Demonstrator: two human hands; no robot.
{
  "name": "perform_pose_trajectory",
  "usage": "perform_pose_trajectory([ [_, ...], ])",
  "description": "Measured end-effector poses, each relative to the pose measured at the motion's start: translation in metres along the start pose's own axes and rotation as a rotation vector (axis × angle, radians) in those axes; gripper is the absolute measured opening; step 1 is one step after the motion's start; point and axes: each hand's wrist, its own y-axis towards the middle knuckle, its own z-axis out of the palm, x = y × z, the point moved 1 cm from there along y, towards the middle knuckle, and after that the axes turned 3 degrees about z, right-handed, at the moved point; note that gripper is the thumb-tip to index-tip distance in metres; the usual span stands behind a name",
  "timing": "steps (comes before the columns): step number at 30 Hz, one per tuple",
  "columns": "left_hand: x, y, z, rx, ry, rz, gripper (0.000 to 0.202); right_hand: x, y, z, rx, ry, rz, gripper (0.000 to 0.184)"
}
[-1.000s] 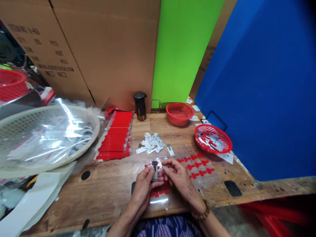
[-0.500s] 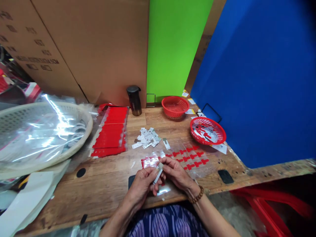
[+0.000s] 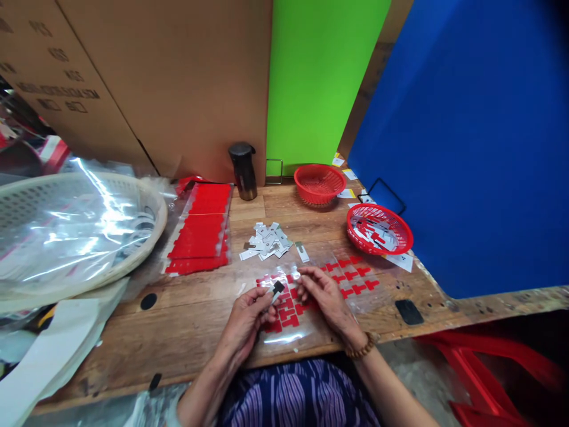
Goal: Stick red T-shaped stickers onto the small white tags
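Observation:
My left hand [image 3: 246,317] pinches a small flat tag [image 3: 277,289] between thumb and fingers; its black end points up and away from me. Just to the right, my right hand [image 3: 326,299] hovers low over a clear sheet of red T-shaped stickers [image 3: 284,317], its thumb and fingertips drawn together. Whatever lies between those fingertips is too small to make out. Beyond the hands is a loose pile of white and grey tags [image 3: 269,242], with a single tag [image 3: 301,252] lying beside it.
Stacked red sticker sheets [image 3: 200,228] lie left of the pile. A dark flask [image 3: 243,172] stands behind. At the back right are a red basket [image 3: 320,185] and another red basket [image 3: 380,228] holding pieces. A large white basket [image 3: 157,237] with plastic bags fills the left.
Both hands were together on the tag. The right hand has let go and moved right over the sticker sheet; the left keeps the tag, which now shows a black end.

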Motion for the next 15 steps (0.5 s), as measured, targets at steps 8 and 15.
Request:
perform_pose_trajectory([
  [8,-0.004,0.022,-0.022,-0.174,-0.061,0.101,0.012,0.011,0.026,0.004,-0.121,-0.603,-0.191,0.013],
  [15,-0.002,0.035,-0.022,-0.188,-0.051,0.157,0.008,0.003,0.043,0.025,-0.072,-0.926,-0.261,0.005],
])
